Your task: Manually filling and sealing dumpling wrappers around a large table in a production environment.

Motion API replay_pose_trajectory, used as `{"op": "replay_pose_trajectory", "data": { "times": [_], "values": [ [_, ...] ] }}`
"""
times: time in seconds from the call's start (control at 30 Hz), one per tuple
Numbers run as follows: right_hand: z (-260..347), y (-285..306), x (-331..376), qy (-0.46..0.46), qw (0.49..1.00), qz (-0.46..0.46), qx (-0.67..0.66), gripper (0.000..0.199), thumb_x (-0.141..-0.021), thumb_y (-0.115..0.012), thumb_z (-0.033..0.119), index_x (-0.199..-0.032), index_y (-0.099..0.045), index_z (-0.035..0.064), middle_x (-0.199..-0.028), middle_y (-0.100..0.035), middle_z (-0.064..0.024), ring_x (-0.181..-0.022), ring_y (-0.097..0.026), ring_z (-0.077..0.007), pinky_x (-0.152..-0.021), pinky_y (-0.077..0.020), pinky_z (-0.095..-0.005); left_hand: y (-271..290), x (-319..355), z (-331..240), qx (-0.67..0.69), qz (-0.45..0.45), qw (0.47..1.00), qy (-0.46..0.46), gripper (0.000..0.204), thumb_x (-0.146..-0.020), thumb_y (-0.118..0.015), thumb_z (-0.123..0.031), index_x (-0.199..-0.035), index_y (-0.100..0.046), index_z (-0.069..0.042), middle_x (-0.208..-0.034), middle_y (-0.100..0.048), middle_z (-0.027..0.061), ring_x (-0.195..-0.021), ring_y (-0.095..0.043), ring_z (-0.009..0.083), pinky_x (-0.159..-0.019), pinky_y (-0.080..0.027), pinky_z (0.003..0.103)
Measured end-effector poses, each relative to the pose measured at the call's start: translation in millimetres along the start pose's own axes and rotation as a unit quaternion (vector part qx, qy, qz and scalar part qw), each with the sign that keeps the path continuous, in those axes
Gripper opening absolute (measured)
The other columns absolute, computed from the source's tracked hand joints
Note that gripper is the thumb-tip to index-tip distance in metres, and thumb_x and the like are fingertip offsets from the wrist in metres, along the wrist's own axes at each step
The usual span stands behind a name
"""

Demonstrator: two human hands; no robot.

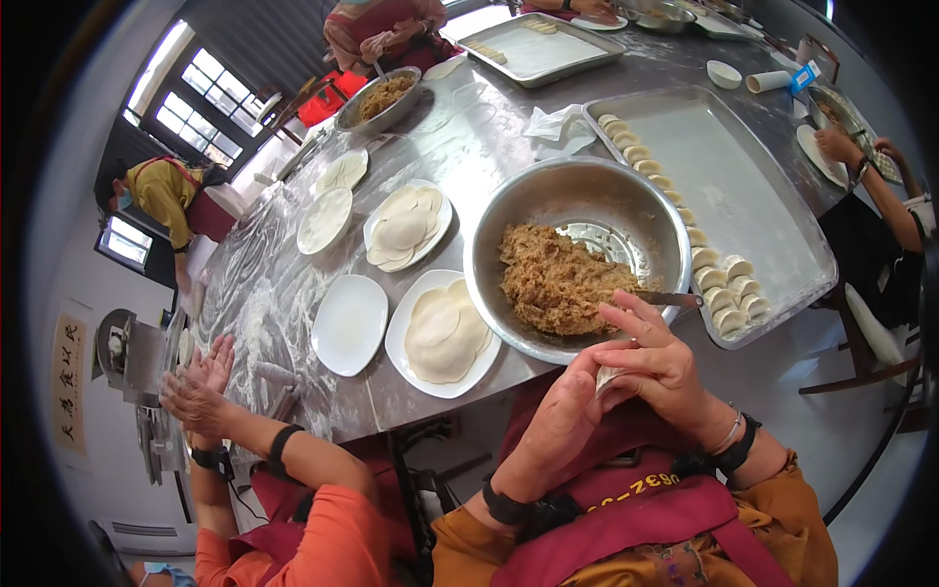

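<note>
Close in front of my apron, my left hand point(559, 423) and my right hand point(657, 370) meet around a small pale dumpling point(607, 377). Fingers of both hands press on its dough; most of it is hidden behind them. Just beyond is a steel bowl point(486, 256) of brown minced filling point(553, 279). A flat metal spreader point(670, 298) leans over the bowl's near right rim. Left of the bowl, a white plate point(396, 350) carries a stack of round dough wrappers point(445, 333). To the right, finished dumplings point(729, 289) line the left side of a metal tray point(773, 220).
A white plate point(350, 323) and more wrapper plates point(445, 210) stand on the floury steel table point(293, 338). At left, a co-worker's hands point(201, 386) are raised near the edge. Other people work around the table. A second filling bowl point(406, 108) and another tray point(548, 67) sit farther back.
</note>
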State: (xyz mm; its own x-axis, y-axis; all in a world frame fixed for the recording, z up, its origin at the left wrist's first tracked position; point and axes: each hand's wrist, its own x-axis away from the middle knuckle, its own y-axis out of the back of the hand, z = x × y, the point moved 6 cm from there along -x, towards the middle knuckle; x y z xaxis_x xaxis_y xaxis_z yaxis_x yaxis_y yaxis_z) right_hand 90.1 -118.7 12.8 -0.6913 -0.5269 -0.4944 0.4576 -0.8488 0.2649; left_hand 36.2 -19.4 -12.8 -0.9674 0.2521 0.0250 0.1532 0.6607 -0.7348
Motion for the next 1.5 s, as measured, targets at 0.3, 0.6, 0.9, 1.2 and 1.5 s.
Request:
{"op": "replay_pose_trajectory", "data": {
  "times": [0.3,0.6,0.9,1.2,1.5],
  "values": [
    [4,-1,-8,-0.003,0.999,0.052,0.001,0.019,-0.071,-0.071,0.005,-0.088,-0.071,0.0130,-0.130,-0.051,-0.0099,-0.131,-0.033,-0.0321,-0.105,-0.0274,-0.0427,0,1,0,0.000,0.000,0.999,0.032,0.071,-0.090,-0.045,-0.051,-0.132,-0.032,0.005,-0.127,-0.045,0.0140,-0.118,-0.044,0.0207,-0.099,-0.035,0.033],
    [13,0,-11,0.055,0.990,0.098,0.083,0.013,-0.063,-0.075,0.009,-0.074,-0.067,0.0096,-0.125,-0.055,-0.0090,-0.127,-0.038,-0.0330,-0.101,-0.0311,-0.0434,-2,-1,4,-0.003,0.019,0.999,0.042,0.062,-0.096,-0.036,-0.046,-0.130,-0.034,0.005,-0.124,-0.045,0.0126,-0.115,-0.046,0.0188,-0.099,-0.035,0.031],
    [20,4,-9,0.110,0.982,0.096,0.120,0.015,-0.061,-0.075,0.011,-0.073,-0.066,0.0098,-0.119,-0.057,-0.0063,-0.123,-0.041,-0.0314,-0.096,-0.0351,-0.0433,0,-1,10,-0.001,0.006,0.998,0.061,0.059,-0.097,-0.035,-0.043,-0.131,-0.033,0.006,-0.123,-0.046,0.0125,-0.114,-0.046,0.0181,-0.097,-0.036,0.030],
    [12,25,0,-0.012,1.000,-0.009,-0.009,0.040,-0.067,-0.073,0.006,-0.105,-0.064,0.0057,-0.126,-0.051,-0.0173,-0.123,-0.042,-0.0340,-0.101,-0.0343,-0.0411,-17,-9,-1,0.009,0.036,0.999,0.036,0.066,-0.094,-0.039,-0.048,-0.137,-0.026,0.001,-0.131,-0.042,0.0138,-0.120,-0.043,0.0207,-0.101,-0.034,0.033],
    [24,51,2,-0.025,0.998,-0.039,0.044,0.033,-0.069,-0.067,0.001,-0.101,-0.064,0.0077,-0.119,-0.055,-0.0158,-0.113,-0.051,-0.0314,-0.094,-0.0413,-0.0376,-43,-23,-12,-0.050,-0.002,0.999,0.016,0.085,-0.085,-0.041,-0.063,-0.141,-0.018,-0.003,-0.139,-0.033,0.0218,-0.127,-0.037,0.0298,-0.105,-0.030,0.042]
  ]
}}
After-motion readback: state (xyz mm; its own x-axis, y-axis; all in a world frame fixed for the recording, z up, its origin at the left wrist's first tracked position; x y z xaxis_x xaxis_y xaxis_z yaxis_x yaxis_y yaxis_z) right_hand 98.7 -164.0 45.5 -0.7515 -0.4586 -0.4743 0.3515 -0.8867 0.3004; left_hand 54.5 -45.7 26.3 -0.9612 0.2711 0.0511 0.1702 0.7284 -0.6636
